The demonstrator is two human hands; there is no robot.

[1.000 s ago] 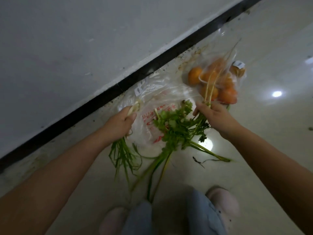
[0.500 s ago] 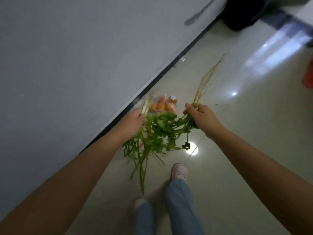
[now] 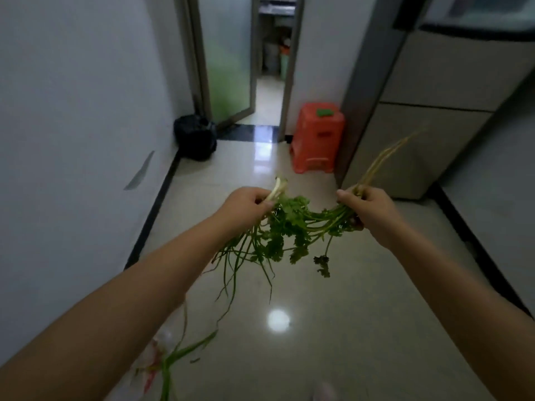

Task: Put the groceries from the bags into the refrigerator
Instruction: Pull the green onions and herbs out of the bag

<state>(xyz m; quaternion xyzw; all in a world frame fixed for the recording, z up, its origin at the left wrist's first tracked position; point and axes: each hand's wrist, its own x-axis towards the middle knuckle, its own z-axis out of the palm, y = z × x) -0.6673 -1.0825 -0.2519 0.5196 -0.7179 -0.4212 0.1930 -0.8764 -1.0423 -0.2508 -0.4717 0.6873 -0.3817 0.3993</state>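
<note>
Left hand fisted around thin green scallions, pale root ends up, blades dangling. Right hand clamped on leafy green coriander bunch, long tan roots up. Both raised above glossy tiled floor; grey refrigerator ahead-right, beside orange plastic stool.

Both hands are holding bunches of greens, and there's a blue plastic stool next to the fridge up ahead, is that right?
Not quite: the plastic stool is orange-red, not blue, as the head view shows. The rest holds: the left hand and right hand each grip greens, and the stool stands beside the fridge.
</note>
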